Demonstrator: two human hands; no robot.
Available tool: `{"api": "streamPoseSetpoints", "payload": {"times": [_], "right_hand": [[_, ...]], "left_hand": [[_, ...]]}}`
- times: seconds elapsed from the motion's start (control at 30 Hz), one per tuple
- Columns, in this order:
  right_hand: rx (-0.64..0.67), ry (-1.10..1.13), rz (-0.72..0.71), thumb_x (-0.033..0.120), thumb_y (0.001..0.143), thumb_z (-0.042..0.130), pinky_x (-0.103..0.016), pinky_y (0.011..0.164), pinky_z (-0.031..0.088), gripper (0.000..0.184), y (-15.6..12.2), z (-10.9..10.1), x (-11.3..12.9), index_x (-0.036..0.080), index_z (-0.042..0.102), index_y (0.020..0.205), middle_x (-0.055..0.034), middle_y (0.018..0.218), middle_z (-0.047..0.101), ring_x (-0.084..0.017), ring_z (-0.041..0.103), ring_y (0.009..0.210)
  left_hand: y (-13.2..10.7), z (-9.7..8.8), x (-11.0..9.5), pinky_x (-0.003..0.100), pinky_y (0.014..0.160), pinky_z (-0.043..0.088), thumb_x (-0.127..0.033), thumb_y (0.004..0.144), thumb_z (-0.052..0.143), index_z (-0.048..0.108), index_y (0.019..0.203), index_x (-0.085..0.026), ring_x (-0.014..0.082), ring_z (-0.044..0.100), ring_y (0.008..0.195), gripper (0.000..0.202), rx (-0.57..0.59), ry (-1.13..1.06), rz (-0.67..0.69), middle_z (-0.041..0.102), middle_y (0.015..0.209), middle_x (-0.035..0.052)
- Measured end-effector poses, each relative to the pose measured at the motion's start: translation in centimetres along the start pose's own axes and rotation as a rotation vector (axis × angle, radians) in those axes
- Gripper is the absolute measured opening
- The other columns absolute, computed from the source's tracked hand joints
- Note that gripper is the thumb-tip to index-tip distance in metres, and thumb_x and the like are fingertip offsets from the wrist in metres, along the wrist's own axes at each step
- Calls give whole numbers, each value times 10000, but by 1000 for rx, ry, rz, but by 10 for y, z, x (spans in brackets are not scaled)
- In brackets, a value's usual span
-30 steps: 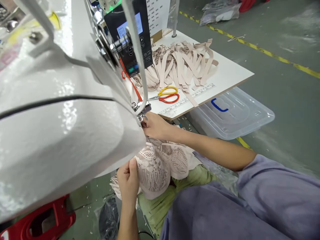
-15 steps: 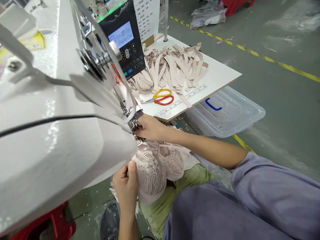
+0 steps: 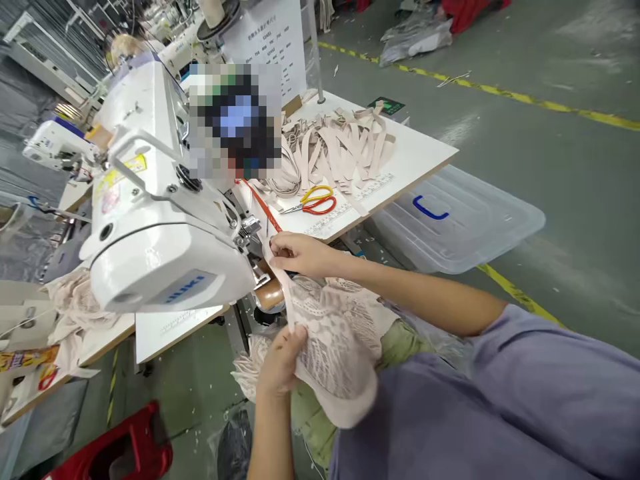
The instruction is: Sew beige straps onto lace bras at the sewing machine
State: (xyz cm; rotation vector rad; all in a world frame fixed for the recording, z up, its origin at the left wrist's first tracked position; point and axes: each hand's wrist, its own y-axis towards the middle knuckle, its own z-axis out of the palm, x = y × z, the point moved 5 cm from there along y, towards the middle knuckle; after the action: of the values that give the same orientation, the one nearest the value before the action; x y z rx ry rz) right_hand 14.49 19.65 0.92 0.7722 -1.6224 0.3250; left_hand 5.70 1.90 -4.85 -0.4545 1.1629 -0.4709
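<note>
A pale pink lace bra (image 3: 335, 333) hangs between my hands, just in front of the white sewing machine (image 3: 165, 267). My left hand (image 3: 283, 360) pinches the edge of its near cup between thumb and fingers. Higher up, beside the needle area, my right hand (image 3: 300, 253) grips the pale strap (image 3: 284, 283) that runs up from the cup. The strap is stretched fairly straight between the two hands. Part of the bra rests over green cloth (image 3: 315, 407) on my lap.
Scissors with yellow and red handles (image 3: 319, 200) lie on the white table (image 3: 425, 153), by a heap of beige straps (image 3: 340, 143). A clear plastic box (image 3: 465, 220) stands below the table's right edge. A red stool (image 3: 120, 447) is at lower left.
Both hands have drawn the bra away from the needle area, toward me. The cup has turned and swung to the right. My view has pulled back, showing more of the machine.
</note>
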Motion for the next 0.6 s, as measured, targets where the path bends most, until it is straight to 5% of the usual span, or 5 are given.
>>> {"api": "streamPoseSetpoints", "payload": {"times": [0.13,0.27,0.53,0.6], "right_hand": [[192,172,118,289,887,589,-242,550,301,141,-39,-18,16,191,504,832,43,679,478,-94,391,585],[188,193,173,305,888,607,-228,545,337,147,-64,-27,10,184,533,849,27,706,559,-88,440,590],[129,473,265,269,859,664,-221,654,505,125,-82,-23,-4,172,604,909,-54,994,718,-130,673,815],[-31,642,383,243,791,730,-235,641,538,170,-86,-25,-31,161,599,863,-68,981,727,-149,701,788]], "left_hand": [[5,44,43,461,945,523,-600,643,811,748,938,-122,370,682,1067,565,115,-173,22,767,914,146],[10,67,67,480,974,515,-622,640,795,742,944,-123,389,658,1123,586,145,-184,24,765,945,157],[27,63,90,432,904,516,-759,689,653,722,983,-128,335,675,1013,701,126,52,47,742,905,141],[35,46,91,399,849,510,-737,732,633,719,924,-133,287,666,910,639,111,179,56,724,845,109]]}}
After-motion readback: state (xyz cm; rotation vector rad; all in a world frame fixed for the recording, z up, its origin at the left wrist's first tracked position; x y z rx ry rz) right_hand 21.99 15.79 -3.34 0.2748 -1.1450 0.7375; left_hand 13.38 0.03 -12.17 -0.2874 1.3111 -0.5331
